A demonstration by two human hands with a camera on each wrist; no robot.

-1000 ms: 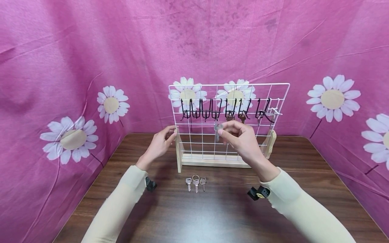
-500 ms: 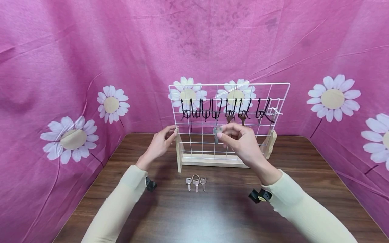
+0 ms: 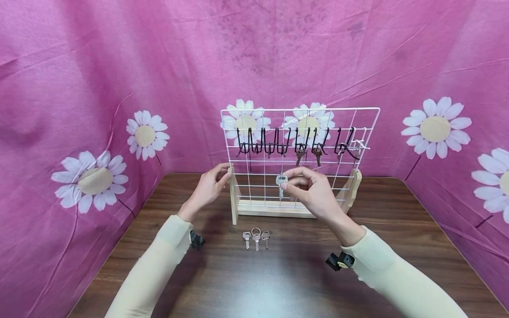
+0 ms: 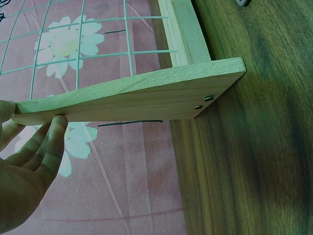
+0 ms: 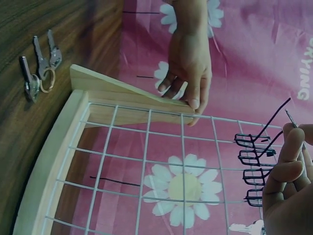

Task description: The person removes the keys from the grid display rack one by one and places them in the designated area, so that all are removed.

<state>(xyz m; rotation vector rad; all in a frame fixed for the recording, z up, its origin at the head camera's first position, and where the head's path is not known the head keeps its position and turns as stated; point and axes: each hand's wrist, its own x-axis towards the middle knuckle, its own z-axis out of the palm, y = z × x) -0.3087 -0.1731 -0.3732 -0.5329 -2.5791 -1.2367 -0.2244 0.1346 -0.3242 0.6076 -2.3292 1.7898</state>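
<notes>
A silver key (image 3: 281,180) is pinched between the thumb and fingers of my right hand (image 3: 312,190), in front of the white wire grid (image 3: 257,177) and below its black hooks (image 3: 280,143). The key's blade points down, and it looks apart from the hooks. At the left end, my left hand (image 3: 207,187) grips the upper part of the rack's wooden side piece (image 4: 137,93), thumb and fingers on either side of it. Two darker keys (image 3: 317,156) hang from hooks right of the middle. Several fingers of my right hand (image 5: 291,181) hide part of the hooks in the right wrist view.
Three loose keys (image 3: 256,238), at least one with a ring, lie on the brown wooden table (image 3: 238,282) in front of the rack's base bar (image 3: 274,211). More metal pieces hang near the white hook (image 3: 359,145) at the right. A pink flowered cloth (image 3: 191,66) stands behind.
My right hand has moved down and a little left with the key, away from the hooks. The left hand stays on the wooden side piece.
</notes>
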